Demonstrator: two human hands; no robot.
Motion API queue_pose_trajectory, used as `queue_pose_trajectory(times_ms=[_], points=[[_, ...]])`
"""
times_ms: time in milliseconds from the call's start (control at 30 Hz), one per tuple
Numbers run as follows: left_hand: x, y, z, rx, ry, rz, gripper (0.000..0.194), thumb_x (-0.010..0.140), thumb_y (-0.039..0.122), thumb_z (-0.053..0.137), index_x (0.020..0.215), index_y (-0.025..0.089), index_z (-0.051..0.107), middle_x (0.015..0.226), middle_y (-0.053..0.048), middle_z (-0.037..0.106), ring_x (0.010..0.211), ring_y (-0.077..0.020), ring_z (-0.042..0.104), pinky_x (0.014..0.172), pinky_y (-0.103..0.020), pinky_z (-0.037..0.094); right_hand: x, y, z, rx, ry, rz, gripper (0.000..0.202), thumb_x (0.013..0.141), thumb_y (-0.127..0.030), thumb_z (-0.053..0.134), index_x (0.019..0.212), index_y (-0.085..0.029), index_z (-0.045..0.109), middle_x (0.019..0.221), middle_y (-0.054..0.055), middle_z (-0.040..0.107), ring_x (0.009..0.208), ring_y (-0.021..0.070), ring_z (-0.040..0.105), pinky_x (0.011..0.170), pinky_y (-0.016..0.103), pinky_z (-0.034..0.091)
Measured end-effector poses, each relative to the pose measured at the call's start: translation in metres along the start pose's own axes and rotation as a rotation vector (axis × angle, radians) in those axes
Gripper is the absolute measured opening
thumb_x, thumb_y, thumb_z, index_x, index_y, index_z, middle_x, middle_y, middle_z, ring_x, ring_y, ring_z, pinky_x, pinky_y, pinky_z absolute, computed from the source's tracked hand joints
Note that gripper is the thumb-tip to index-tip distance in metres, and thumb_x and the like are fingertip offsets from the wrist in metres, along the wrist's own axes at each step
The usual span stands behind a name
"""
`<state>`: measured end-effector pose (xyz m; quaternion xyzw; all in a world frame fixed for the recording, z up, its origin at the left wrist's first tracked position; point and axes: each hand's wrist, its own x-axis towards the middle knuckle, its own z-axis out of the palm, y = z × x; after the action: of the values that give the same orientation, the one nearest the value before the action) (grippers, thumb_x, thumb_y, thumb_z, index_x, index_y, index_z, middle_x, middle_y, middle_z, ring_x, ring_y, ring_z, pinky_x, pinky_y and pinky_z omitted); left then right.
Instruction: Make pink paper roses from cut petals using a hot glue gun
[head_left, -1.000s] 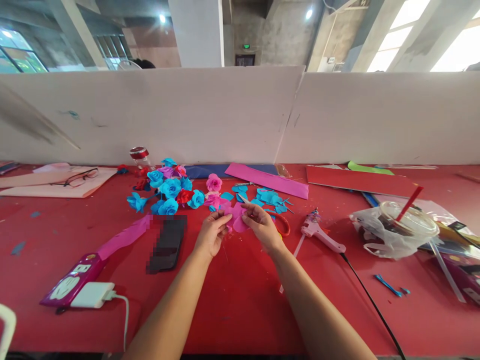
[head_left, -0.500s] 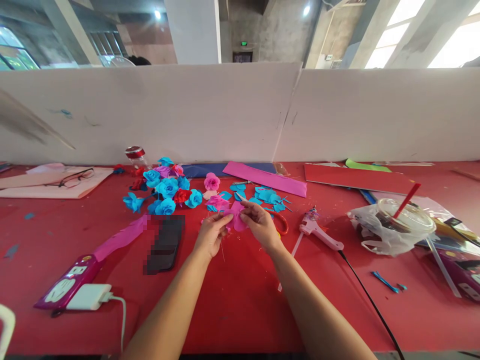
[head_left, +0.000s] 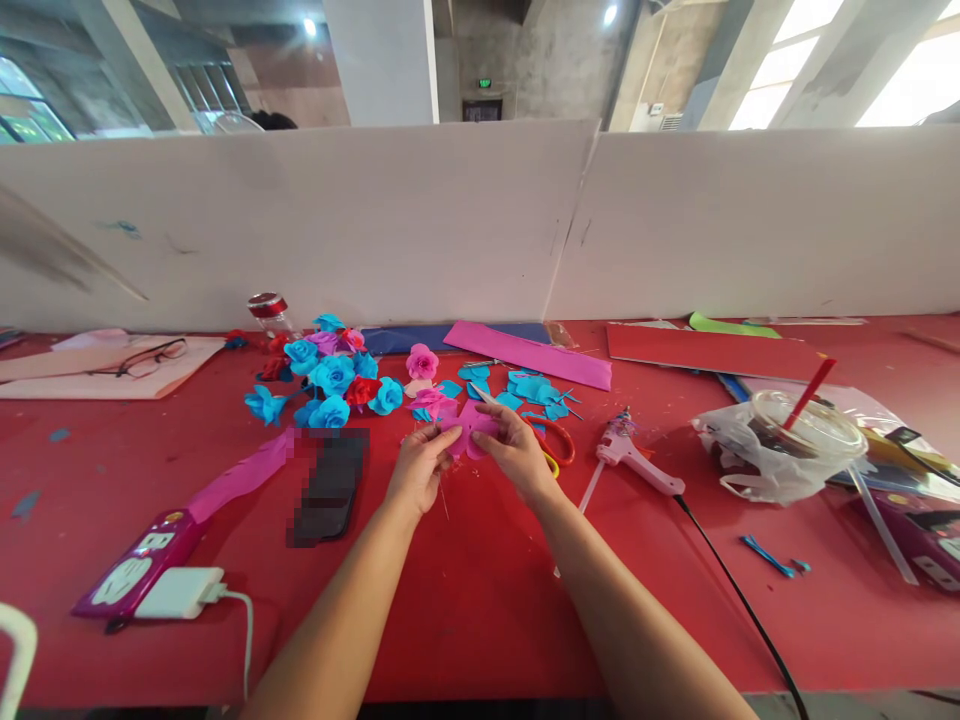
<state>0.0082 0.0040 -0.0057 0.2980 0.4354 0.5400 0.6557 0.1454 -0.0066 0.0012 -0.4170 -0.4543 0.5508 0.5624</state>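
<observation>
Between my two hands is a pink paper petal piece [head_left: 471, 424], pinched at its left side by my left hand [head_left: 421, 462] and at its right by my right hand [head_left: 517, 450]. Both hands have thumb and fingers closed on it. Just behind lie pink paper petals [head_left: 431, 402] and a finished pink paper flower [head_left: 422, 362]. Scissors with orange and yellow handles [head_left: 556, 442] lie beside my right hand, partly hidden by it. Blue paper petals [head_left: 534, 386] are scattered beyond the hands.
Blue, red and purple paper flowers [head_left: 331, 374] are bunched at left, near a black phone [head_left: 334, 490]. A pink glue gun [head_left: 637, 462] with a cord lies right, before a bagged drink cup [head_left: 806, 440]. A pink paper strip [head_left: 529, 356] lies at the back.
My fingers have shifted slightly on the pink petal piece, which now shows a split near its middle. More of the scissors' handles shows beside my right hand.
</observation>
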Motion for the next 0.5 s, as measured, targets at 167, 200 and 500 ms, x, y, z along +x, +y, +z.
queue_pose_trajectory(times_ms=[167,200,500], points=[[-0.0007,-0.0004,0.0010,0.038,-0.004,-0.014,0.024,0.053,0.025,0.084,0.068,0.014,0.069,0.047,0.005,0.053,0.038,-0.0013,0.035,0.039,-0.017,0.026,-0.0008,0.0001,0.0003,-0.002,-0.029,0.000,0.043,0.066,-0.019,0.065,0.109,-0.018,0.059,0.076,-0.002,0.063,0.065,0.0115,0.057,0.063,0.027,0.047],[-0.0007,-0.0006,0.0010,0.032,0.003,-0.009,0.024,0.053,0.025,0.083,0.069,0.014,0.069,0.049,0.004,0.055,0.039,-0.0018,0.037,0.040,-0.017,0.026,-0.0008,0.0003,0.0003,-0.011,-0.026,-0.006,0.043,0.067,-0.020,0.066,0.109,-0.018,0.059,0.075,-0.002,0.062,0.064,0.0113,0.056,0.063,0.026,0.046],[0.0011,-0.0004,-0.0006,-0.011,0.021,0.010,0.028,0.049,0.023,0.085,0.069,0.013,0.068,0.055,0.003,0.058,0.042,-0.0009,0.040,0.040,-0.016,0.025,0.0023,0.0068,-0.0028,-0.050,0.023,-0.036,0.046,0.067,-0.024,0.068,0.112,-0.017,0.059,0.077,0.000,0.062,0.066,0.0131,0.057,0.063,0.028,0.046]])
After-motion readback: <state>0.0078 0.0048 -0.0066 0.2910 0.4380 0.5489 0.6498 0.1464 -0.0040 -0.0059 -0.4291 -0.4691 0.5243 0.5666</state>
